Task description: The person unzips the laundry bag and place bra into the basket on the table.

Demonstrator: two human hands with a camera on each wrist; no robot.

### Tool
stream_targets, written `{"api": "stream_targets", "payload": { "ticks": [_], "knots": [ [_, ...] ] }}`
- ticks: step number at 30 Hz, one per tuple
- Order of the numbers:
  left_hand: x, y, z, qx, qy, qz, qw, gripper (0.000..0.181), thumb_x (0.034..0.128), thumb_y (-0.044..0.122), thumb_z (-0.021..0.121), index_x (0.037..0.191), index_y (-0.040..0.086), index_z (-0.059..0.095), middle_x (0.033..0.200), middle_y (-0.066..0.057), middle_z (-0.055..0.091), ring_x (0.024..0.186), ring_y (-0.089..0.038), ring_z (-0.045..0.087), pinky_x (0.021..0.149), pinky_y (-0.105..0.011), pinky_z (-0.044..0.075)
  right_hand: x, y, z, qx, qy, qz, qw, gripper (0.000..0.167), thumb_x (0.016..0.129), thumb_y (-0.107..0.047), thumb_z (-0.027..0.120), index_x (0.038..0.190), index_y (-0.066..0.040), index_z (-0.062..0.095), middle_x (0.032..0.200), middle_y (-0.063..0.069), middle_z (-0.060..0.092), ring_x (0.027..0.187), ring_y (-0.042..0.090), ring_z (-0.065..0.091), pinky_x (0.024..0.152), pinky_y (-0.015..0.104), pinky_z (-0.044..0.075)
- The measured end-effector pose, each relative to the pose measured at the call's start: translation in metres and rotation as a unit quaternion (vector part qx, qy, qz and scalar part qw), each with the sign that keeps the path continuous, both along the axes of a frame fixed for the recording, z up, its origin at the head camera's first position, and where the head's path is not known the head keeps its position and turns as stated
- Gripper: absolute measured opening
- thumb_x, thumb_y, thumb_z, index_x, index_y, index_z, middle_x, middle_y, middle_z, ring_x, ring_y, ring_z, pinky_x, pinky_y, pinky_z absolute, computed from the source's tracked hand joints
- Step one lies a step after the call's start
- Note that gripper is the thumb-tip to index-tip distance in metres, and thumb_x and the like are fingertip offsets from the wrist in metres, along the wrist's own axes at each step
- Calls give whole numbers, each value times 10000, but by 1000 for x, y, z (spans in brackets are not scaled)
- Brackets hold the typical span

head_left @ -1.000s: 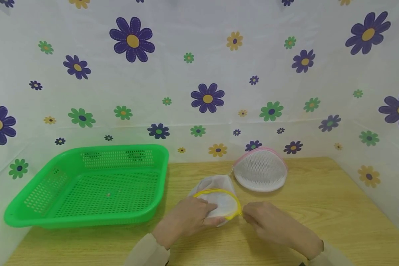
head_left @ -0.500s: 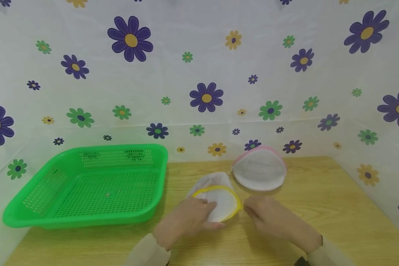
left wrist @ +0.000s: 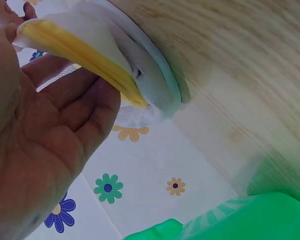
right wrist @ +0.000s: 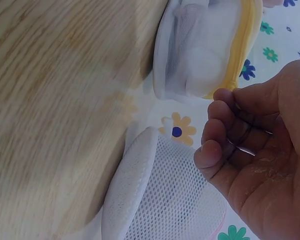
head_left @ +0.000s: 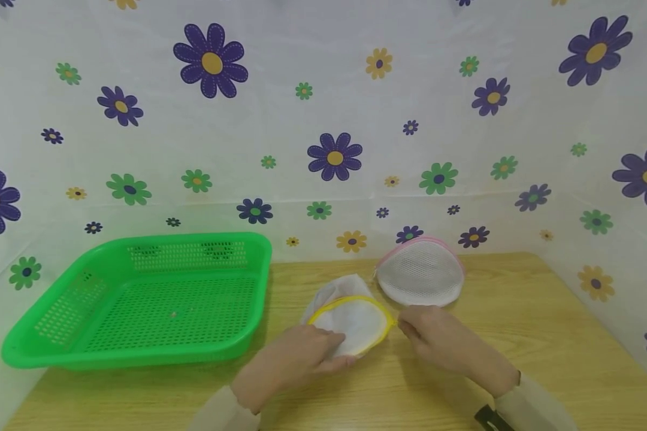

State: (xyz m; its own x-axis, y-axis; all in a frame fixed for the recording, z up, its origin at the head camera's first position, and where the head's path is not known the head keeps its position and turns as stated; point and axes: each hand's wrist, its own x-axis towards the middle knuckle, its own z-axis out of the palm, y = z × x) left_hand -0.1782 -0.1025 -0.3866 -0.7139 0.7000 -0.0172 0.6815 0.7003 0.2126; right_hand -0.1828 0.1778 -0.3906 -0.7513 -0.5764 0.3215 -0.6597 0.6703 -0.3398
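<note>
A white mesh bag with a yellow zipper edge (head_left: 350, 323) stands tilted on the table between the hands. The left hand (head_left: 296, 356) grips its near left side, fingers on the white face and thumb low at the rim; in the left wrist view, curled fingers (left wrist: 102, 100) lie against the yellow band (left wrist: 85, 55). At the bag's right corner the right hand (head_left: 447, 344) pinches the zipper end between thumb and forefinger, also plain in the right wrist view, where the other fingers (right wrist: 215, 132) are curled. What the bag holds cannot be made out.
A green perforated basket (head_left: 167, 353) stands on the left of the wooden table (head_left: 544, 335). Behind the right hand lies a second white mesh bag with pink edging (head_left: 420, 272). A flower-printed white sheet (head_left: 280, 120) rises behind and at the sides.
The right hand has moved slightly up and away with the zipper end. The yellow-edged bag's right corner has risen with it, and the left hand has shifted a little left.
</note>
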Motion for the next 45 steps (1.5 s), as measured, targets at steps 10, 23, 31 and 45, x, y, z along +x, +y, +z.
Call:
{"api": "stream_targets", "payload": {
  "ticks": [10,23,31,45],
  "knots": [
    [-8,2,-1,184,54,-102,9998,489,1080,511,391,937,191,733,839,95,692,766,-64,618,765,-349,567,0,2,-4,-150,-97,78,9998,277,943,1,628,721,-145,548,663,-132,401,616,-38,344,556,172,367],
    [-10,3,0,128,-96,-39,9999,514,1083,524,359,951,205,739,869,76,713,836,-96,669,771,-376,570,5,1,-7,-202,154,260,9993,355,931,15,627,687,-192,473,659,-147,356,630,-47,316,560,159,347],
    [-8,3,1,190,-127,-6,9997,514,1085,534,339,918,226,715,820,94,665,814,-84,642,761,-367,558,9,0,-5,-100,-147,170,9997,345,961,-13,609,697,-191,477,660,-146,347,619,-45,312,549,163,344],
    [-7,3,3,162,-172,68,9997,512,1085,527,348,956,218,737,879,83,702,856,-95,662,785,-372,563,12,-2,-6,-255,-40,373,9990,359,953,0,619,694,-189,458,668,-166,302,616,-69,277,541,143,308]
  ]
}}
